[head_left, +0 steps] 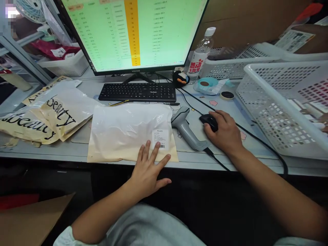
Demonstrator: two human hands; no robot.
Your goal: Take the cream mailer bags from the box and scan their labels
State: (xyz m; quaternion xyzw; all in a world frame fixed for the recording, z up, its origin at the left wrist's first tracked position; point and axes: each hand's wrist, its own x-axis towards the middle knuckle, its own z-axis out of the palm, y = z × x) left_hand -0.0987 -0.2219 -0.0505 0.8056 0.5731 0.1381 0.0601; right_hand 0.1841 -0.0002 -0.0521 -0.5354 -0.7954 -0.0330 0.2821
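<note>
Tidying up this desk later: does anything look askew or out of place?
The pile of printed bags at the left lies crumpled and crooked, one corner over the desk edge. The white bag under the left hand lies fairly square.

Desk centre: a flat mailer bag [130,131] lies near the front edge, the left hand [148,169] resting on its near right corner.
Behind the bag: keyboard [138,91], then monitor [133,32] farther back.
Right of the bag: barcode scanner [188,130], then mouse [208,121] under the right hand [225,133].
Far right: basket [284,106].
Left: stacked bags [46,118].
Behind the mouse: bottle [201,56].
</note>
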